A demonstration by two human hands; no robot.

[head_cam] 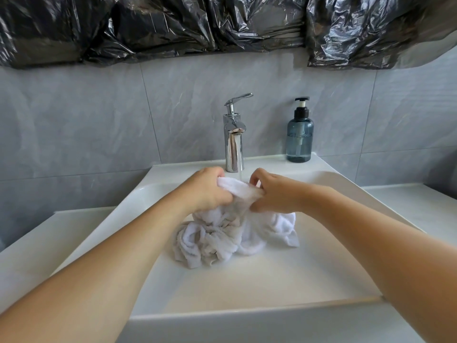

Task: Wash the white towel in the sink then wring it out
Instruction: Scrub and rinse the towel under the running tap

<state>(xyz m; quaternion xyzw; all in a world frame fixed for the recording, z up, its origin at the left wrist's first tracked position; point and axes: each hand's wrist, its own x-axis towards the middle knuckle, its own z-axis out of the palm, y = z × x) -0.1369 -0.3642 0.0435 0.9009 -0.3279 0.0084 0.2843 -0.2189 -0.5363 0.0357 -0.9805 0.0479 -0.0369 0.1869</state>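
A white towel (222, 233) lies bunched and wet in the white sink (259, 288). Its upper fold is lifted under the chrome faucet (233, 142), where a thin stream of water runs down onto it. My left hand (207, 189) grips that fold from the left. My right hand (274, 191) grips it from the right, thumb below and fingers curled over the top. The rest of the towel hangs down and piles on the basin floor below my hands.
A blue-grey soap pump bottle (300, 134) stands on the sink's back right corner. White counter (408, 204) extends on both sides of the basin. Grey tiles cover the wall, with black plastic sheeting (222, 26) hanging above.
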